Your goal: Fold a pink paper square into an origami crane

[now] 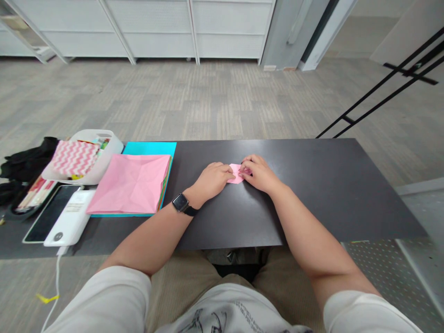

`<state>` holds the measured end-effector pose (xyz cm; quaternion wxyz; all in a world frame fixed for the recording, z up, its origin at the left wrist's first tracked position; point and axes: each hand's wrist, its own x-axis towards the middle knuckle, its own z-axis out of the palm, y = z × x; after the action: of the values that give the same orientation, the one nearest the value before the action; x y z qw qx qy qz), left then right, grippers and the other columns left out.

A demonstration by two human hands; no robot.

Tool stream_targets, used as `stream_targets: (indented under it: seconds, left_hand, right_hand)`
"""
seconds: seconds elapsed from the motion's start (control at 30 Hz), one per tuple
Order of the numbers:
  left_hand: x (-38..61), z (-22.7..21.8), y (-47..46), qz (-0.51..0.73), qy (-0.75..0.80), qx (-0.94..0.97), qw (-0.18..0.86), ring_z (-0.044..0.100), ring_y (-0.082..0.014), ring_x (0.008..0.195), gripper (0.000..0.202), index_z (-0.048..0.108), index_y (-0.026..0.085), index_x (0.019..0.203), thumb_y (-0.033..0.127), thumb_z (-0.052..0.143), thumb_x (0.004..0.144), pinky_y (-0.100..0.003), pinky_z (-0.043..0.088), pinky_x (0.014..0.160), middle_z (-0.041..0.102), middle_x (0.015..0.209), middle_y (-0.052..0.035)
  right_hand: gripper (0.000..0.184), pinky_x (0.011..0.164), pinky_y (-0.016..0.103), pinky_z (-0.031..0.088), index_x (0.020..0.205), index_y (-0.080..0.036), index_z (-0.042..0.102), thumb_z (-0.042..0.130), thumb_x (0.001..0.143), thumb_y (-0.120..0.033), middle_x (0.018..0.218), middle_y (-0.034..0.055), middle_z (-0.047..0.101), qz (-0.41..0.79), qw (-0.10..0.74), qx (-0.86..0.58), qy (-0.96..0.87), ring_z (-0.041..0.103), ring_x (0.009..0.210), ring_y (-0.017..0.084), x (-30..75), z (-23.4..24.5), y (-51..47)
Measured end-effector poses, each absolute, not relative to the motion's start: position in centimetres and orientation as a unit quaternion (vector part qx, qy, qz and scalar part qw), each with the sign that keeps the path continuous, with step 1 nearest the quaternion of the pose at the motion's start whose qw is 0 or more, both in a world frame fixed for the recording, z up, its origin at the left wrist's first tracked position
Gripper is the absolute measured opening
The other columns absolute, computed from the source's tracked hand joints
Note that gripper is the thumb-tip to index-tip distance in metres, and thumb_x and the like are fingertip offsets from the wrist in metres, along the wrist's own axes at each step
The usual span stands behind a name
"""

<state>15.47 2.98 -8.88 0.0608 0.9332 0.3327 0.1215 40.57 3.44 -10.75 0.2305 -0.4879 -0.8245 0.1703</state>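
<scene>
A small folded pink paper (237,174) lies on the dark table (312,185), near its middle. My left hand (212,179) rests on the paper's left side with curled fingers pressing it down. My right hand (258,173) pinches the paper's right edge with its fingertips. A black watch (181,203) sits on my left wrist. Most of the paper is hidden under my fingers.
A creased pink sheet (132,183) tops a stack of coloured paper (152,149) at the left. Further left stand a white basket (90,157), a white power bank (71,218), a phone (48,217) and black bags (24,162). Carpeted floor lies beyond the table.
</scene>
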Motion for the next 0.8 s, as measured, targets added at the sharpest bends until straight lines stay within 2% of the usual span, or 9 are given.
stream_targets:
  seconds: [0.17, 0.37, 0.57, 0.8]
  left_hand:
    - [15.4, -8.8, 2.6, 0.114, 0.335, 0.934, 0.044, 0.066, -0.0244, 0.104, 0.036, 0.084, 0.028, 0.116, 0.015, 0.053, 0.105, -0.043, 0.051, 0.096, 0.07, 0.136, -0.008]
    - [15.4, -8.7, 2.3, 0.121, 0.34, 0.931, 0.047, 0.066, -0.0252, 0.112, 0.039, 0.084, 0.028, 0.119, 0.015, 0.049, 0.106, -0.044, 0.053, 0.101, 0.069, 0.141, -0.0082]
    - [15.5, -8.3, 2.4, 0.111, 0.322, 0.938, 0.062, 0.066, -0.0261, 0.111, 0.037, 0.08, 0.026, 0.125, 0.014, 0.05, 0.106, -0.045, 0.051, 0.104, 0.08, 0.124, -0.0071]
    - [15.7, -7.4, 1.7, 0.095, 0.318, 0.941, 0.07, 0.068, -0.0267, 0.117, 0.034, 0.082, 0.024, 0.119, 0.015, 0.053, 0.103, -0.045, 0.051, 0.109, 0.078, 0.124, -0.0089]
  right_hand:
    - [0.019, 0.111, 0.049, 0.047, 0.104, -0.026, 0.068, 0.079, 0.088, -0.024, 0.121, 0.0091, 0.062, 0.172, 0.235, -0.499, -0.816, 0.059, 0.121, 0.03, 40.4, -10.6, 3.3]
    - [0.024, 0.113, 0.049, 0.047, 0.106, -0.026, 0.066, 0.08, 0.087, -0.026, 0.12, 0.0096, 0.06, 0.163, 0.226, -0.513, -0.812, 0.059, 0.122, 0.031, 40.2, -10.5, 3.2]
    - [0.029, 0.114, 0.051, 0.047, 0.115, -0.026, 0.067, 0.078, 0.089, -0.031, 0.122, 0.0107, 0.061, 0.164, 0.228, -0.517, -0.809, 0.059, 0.122, 0.032, 40.1, -10.7, 3.3]
    - [0.047, 0.122, 0.055, 0.043, 0.133, -0.026, 0.066, 0.08, 0.088, -0.033, 0.139, 0.0143, 0.059, 0.144, 0.231, -0.53, -0.803, 0.055, 0.138, 0.035, 40.2, -11.0, 3.3]
